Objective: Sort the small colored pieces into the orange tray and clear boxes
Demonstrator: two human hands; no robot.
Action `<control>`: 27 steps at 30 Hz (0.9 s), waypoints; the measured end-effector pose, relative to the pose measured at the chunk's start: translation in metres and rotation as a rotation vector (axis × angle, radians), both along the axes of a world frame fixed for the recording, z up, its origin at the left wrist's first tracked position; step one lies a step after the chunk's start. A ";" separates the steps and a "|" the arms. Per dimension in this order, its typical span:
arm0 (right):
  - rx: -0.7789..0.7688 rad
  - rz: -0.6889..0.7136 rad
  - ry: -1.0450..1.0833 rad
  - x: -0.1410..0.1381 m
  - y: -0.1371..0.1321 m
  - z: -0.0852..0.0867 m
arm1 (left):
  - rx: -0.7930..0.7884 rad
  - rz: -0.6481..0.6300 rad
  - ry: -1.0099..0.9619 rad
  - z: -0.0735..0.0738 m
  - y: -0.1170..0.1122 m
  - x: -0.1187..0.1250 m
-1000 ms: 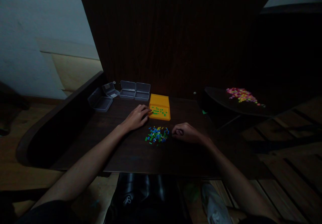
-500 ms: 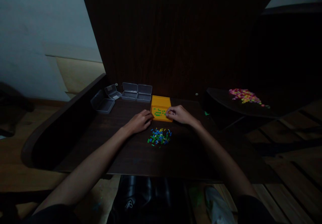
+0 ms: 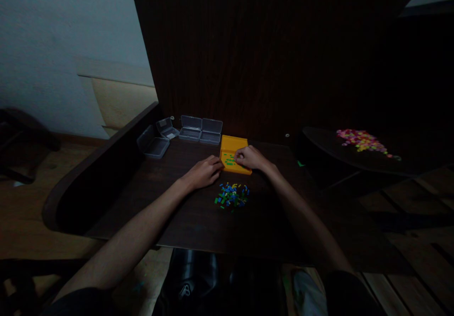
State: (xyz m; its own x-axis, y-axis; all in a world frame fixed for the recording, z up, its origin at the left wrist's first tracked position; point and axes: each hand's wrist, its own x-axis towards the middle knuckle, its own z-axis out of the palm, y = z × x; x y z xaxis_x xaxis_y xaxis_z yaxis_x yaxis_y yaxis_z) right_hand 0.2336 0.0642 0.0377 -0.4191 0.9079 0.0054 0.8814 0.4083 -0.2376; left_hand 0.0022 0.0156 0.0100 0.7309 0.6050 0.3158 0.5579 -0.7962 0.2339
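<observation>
A small orange tray (image 3: 232,143) with green pieces in it lies on the dark wooden table (image 3: 184,212). My left hand (image 3: 204,171) rests on the table with curled fingers against the tray's left edge. My right hand (image 3: 250,157) is over the tray's right part, fingers pinched together above the green pieces; what they pinch is too small to see. In front of the tray lies a heap of small green, blue, yellow and white pieces (image 3: 232,196), between my two forearms.
Several clear plastic boxes (image 3: 200,130) stand open at the table's back left, one more (image 3: 153,144) by the raised curved edge. A heap of pink and yellow pieces (image 3: 362,140) lies on a dark side surface to the right. Wooden floor slats lie below.
My right hand has moved from beside the mixed heap up to the orange tray. My left hand has stayed at the tray's left edge. The view has shifted slightly.
</observation>
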 end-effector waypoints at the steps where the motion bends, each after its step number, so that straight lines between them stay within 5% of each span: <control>1: 0.006 0.002 0.005 0.001 0.000 0.000 | 0.001 -0.002 0.000 0.000 0.000 0.000; 27: -0.121 0.051 0.001 0.011 0.002 0.006 | -0.007 0.003 0.007 0.003 0.000 0.000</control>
